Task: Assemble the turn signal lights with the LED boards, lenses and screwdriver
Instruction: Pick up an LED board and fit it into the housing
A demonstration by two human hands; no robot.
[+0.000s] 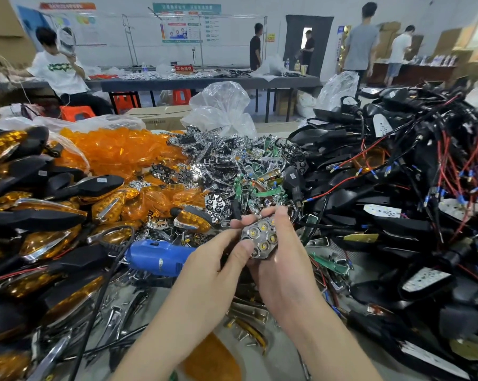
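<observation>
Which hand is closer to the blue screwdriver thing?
Left. The left hand is right beside the end of the blue screwdriver. The right hand is farther over, on the other side of the shiny reflector piece that both hands hold.

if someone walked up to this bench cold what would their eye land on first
Probably the chrome reflector gripped by the left hand and right hand at centre. Then the orange lens heap at back left, and the tangle of black housings with red wires piled at right.
</observation>
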